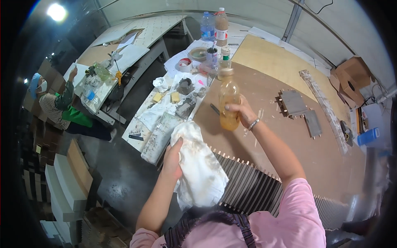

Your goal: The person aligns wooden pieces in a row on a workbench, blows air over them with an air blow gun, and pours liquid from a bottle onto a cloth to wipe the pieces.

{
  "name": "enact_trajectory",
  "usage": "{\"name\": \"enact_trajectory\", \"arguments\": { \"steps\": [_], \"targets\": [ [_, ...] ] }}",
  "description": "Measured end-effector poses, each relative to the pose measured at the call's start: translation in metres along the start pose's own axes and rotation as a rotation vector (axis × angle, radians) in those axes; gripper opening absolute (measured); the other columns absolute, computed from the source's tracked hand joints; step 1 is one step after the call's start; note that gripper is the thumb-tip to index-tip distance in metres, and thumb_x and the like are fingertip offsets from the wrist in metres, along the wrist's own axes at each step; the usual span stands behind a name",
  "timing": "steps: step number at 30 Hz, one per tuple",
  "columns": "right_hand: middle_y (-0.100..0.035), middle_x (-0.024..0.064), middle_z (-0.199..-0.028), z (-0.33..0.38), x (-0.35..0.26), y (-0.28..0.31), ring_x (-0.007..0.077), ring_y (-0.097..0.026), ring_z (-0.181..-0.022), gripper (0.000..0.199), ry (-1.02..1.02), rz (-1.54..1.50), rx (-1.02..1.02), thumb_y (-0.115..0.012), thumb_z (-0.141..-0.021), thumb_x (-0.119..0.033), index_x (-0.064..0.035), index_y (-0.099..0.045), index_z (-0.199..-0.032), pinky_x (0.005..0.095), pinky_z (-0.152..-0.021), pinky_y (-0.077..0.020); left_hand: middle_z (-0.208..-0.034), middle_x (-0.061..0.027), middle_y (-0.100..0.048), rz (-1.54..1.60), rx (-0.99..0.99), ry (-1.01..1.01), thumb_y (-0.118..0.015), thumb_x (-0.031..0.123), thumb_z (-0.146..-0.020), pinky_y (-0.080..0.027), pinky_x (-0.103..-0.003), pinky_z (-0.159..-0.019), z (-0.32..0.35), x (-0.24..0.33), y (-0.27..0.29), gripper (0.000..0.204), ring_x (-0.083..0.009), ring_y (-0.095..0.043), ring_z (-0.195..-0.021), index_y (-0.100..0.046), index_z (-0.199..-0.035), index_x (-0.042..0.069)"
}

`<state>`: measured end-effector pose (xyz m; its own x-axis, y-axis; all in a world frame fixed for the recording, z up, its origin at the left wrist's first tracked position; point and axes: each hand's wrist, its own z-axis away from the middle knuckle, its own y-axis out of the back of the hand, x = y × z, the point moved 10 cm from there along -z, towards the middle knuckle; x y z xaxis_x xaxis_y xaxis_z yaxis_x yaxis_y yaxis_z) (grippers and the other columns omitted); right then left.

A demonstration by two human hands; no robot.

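Note:
My left hand (pixel 172 159) is closed on a white cloth (pixel 198 165) with brownish stains, which hangs down in front of my body. In my right hand (pixel 242 111) is a clear plastic bottle (pixel 229 93) with yellowish liquid in its lower part, held upright over the brown board (pixel 264 91). Below the cloth and bottle, a row of dark grey strips (pixel 252 182) with pale pegs at their ends lies along the near edge of the board.
Left of the board stand two yellow sponges (pixel 175 97), a tape roll (pixel 185 64) and large bottles (pixel 221 27). Dark flat pieces (pixel 292 102) and a long wrapped strip (pixel 324 109) lie right. A masked person (pixel 62 103) works at another table (pixel 144 49).

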<state>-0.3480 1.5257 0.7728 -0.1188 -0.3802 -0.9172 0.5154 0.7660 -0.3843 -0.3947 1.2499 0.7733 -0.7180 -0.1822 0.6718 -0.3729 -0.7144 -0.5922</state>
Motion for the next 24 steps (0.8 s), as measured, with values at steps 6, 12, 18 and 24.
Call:
{"name": "enact_trajectory", "arguments": {
  "steps": [6, 12, 18, 24],
  "targets": [
    [-0.065, 0.0127, -0.110, 0.073, -0.043, -0.057, 0.0242, -0.063, -0.103, 0.076, 0.200, 1.093, -0.145, -0.086, -0.052, -0.014, -0.0017, -0.057, -0.122, 0.0346, -0.091, -0.0495, -0.114, -0.0149, -0.064, 0.095, -0.122, 0.092, -0.047, 0.017, -0.099, -0.053, -0.040, -0.090, -0.020, -0.017, -0.001, 0.033, -0.0263, -0.065, -0.101, -0.052, -0.127, -0.002],
    [-0.068, 0.0079, -0.093, 0.108, -0.064, -0.087, 0.0312, -0.061, -0.083, 0.058, 0.416, 1.501, -0.115, -0.077, -0.057, -0.023, -0.0147, -0.064, -0.112, 0.0402, -0.073, -0.0514, -0.121, -0.0162, -0.061, 0.155, -0.194, 0.093, -0.048, 0.020, -0.100, -0.052, -0.041, -0.092, -0.011, -0.015, -0.012, 0.037, -0.0269, -0.063, -0.106, -0.049, -0.129, -0.003],
    [-0.067, 0.0061, -0.091, 0.118, -0.079, -0.105, 0.0291, -0.059, -0.085, 0.039, 0.536, 1.711, -0.035, -0.066, -0.064, -0.010, -0.0114, -0.065, -0.103, 0.0404, -0.076, -0.0476, -0.126, -0.0173, -0.058, 0.164, -0.221, 0.077, -0.046, 0.024, -0.101, -0.050, -0.042, -0.096, -0.001, -0.008, -0.017, 0.041, -0.0281, -0.060, -0.112, -0.047, -0.131, -0.003],
    [-0.066, 0.0048, -0.091, 0.118, -0.076, -0.130, 0.0270, -0.058, -0.082, 0.041, 0.637, 1.850, -0.077, -0.058, -0.060, 0.000, -0.0105, -0.066, -0.098, 0.0368, -0.081, -0.0438, -0.131, -0.0177, -0.054, 0.177, -0.231, 0.093, -0.041, 0.028, -0.102, -0.044, -0.042, -0.103, -0.006, -0.013, -0.006, 0.046, -0.0293, -0.055, -0.119, -0.044, -0.135, -0.003]
  ]
}}
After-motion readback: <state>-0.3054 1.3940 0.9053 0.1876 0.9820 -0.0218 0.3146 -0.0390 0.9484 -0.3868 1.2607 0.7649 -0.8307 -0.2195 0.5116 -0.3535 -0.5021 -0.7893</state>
